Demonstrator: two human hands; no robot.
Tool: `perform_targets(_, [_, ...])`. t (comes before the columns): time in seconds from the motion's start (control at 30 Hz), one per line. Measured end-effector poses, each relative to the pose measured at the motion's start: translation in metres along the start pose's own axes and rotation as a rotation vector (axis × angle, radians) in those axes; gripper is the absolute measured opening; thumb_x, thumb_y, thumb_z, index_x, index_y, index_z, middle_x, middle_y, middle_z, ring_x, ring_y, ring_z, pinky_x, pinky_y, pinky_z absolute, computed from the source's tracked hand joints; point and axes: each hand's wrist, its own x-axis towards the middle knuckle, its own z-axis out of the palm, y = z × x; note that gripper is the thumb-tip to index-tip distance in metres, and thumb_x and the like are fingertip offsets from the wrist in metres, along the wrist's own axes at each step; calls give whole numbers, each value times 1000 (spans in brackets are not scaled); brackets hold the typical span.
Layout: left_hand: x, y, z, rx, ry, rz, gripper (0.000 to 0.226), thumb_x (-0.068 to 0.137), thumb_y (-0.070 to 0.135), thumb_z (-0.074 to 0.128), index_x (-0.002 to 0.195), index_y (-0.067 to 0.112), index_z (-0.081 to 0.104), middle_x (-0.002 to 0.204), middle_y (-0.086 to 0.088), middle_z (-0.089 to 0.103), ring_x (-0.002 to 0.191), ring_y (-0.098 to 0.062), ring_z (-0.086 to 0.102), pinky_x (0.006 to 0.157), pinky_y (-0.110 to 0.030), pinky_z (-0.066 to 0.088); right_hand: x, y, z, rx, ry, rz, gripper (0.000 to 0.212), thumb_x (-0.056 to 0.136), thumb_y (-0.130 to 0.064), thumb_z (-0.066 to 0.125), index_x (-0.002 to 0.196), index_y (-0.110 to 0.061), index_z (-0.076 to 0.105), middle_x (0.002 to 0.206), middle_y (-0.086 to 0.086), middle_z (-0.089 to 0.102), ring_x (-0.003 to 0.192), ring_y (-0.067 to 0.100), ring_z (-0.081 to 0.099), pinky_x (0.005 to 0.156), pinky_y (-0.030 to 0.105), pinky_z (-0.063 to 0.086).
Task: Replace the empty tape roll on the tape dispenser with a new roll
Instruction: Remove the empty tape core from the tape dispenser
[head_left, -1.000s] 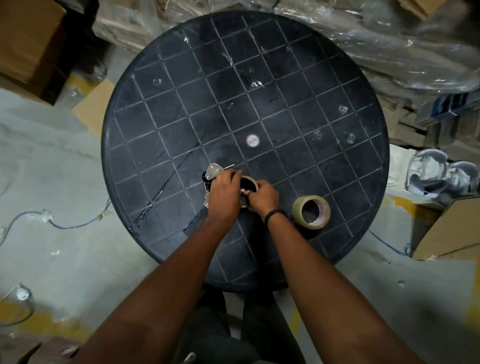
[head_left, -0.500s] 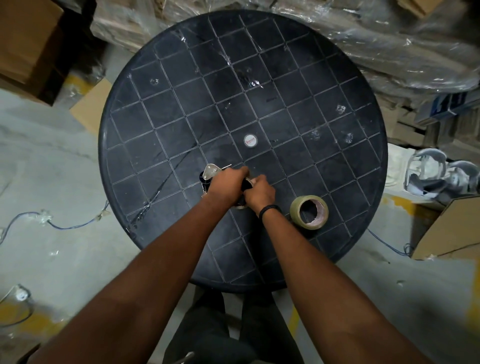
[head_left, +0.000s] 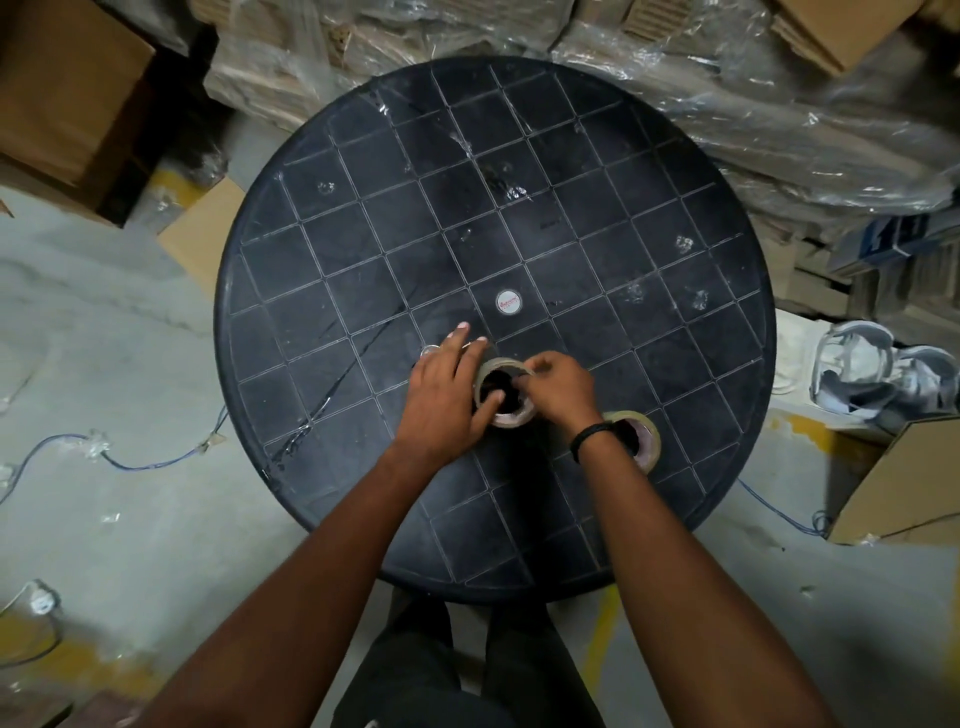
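On the round black table (head_left: 363, 249) my left hand (head_left: 441, 400) lies over the tape dispenser (head_left: 429, 352), of which only a sliver of metal shows past my fingers. Its fingers are stretched forward and its thumb reaches into the core of the empty tape roll (head_left: 511, 419). My right hand (head_left: 558, 389) pinches the far rim of that same roll, a thin brownish ring with a dark hole. The new tape roll (head_left: 647, 441), thicker and beige, lies flat on the table to the right, partly hidden behind my right wrist.
Plastic-wrapped stacks (head_left: 727, 119) crowd the table's far and right side. Cardboard boxes stand at the far left (head_left: 62, 88) and near right (head_left: 904, 483). A blue wire (head_left: 135, 462) trails on the concrete floor at left. My legs are under the near table edge.
My left hand's fingers have spread out over the dispenser, and the empty roll's ring now shows between my hands. The camera has tilted down, so the table sits lower in the view.
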Motion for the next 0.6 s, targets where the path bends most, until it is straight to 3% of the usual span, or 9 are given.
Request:
perform_targets(0.13, [-16, -8, 8, 83, -101, -77, 88, 94, 73, 46, 160, 18, 29, 172, -16, 13, 158, -32, 17, 126, -54, 21, 12, 11, -22, 219, 87, 101, 17, 81, -31, 76, 94, -22, 70, 93, 3, 75, 85, 21, 71, 77, 40, 62])
perform_targets(0.23, [-15, -3, 13, 121, -103, -27, 86, 96, 71, 43, 161, 17, 27, 172, -18, 7, 160, -33, 9, 128, -56, 16, 24, 17, -36, 361, 140, 181, 16, 87, -26, 72, 99, -18, 64, 98, 9, 73, 78, 21, 72, 71, 44, 65])
perform_targets(0.37, [9, 26, 22, 166, -97, 70, 83, 99, 67, 38, 163, 19, 19, 172, -19, 4, 161, -33, 5, 128, -54, 15, 40, 29, -48, 375, 209, 251, 24, 92, -30, 65, 105, -9, 66, 89, 7, 70, 71, 26, 74, 72, 46, 64])
perform_targets(0.43, [24, 44, 30, 195, -118, 131, 84, 99, 67, 38, 164, 19, 15, 172, -20, 2, 161, -34, 2, 129, -54, 12, 48, 39, -50, 330, 239, 271, 32, 91, -37, 62, 103, -9, 70, 97, 12, 72, 77, 31, 75, 73, 46, 64])
perform_targets(0.5, [37, 61, 41, 218, -152, 187, 86, 99, 66, 39, 165, 18, 12, 172, -20, -1, 161, -34, -1, 129, -54, 9, 53, 48, -52, 231, 250, 280, 40, 89, -42, 60, 106, -9, 71, 107, 17, 73, 96, 38, 72, 85, 43, 59])
perform_targets(0.6, [52, 80, 62, 275, -220, 254, 86, 100, 65, 37, 165, 16, 9, 172, -20, -6, 160, -35, -5, 128, -56, 9, 51, 54, -57, 120, 249, 267, 38, 97, -33, 56, 114, -3, 69, 119, 22, 70, 112, 40, 64, 88, 35, 49])
